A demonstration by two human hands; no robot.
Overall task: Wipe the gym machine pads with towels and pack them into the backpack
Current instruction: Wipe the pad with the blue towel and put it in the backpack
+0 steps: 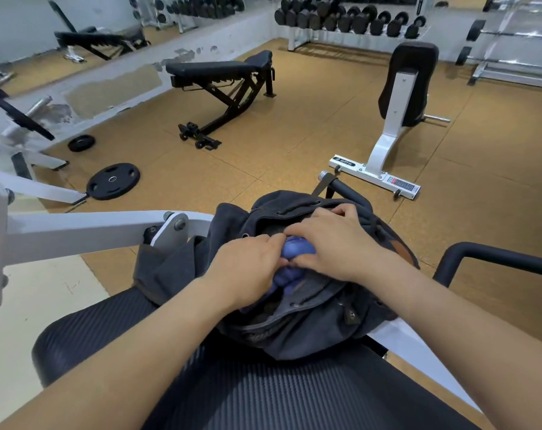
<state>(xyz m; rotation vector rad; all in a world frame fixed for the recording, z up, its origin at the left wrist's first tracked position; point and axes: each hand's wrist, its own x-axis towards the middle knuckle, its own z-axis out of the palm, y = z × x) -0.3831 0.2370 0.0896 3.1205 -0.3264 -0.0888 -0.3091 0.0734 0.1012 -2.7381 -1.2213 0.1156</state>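
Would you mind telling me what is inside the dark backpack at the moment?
A blue towel sits bunched in the backpack mouth, gripped by both hands, left and right. Whatever lies deeper is hidden by the hands and fabric.

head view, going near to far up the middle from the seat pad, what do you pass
ribbed black seat pad → dark grey backpack → left hand and right hand pushing the blue towel into it → bare cork floor → black adjustable bench → dumbbell rack
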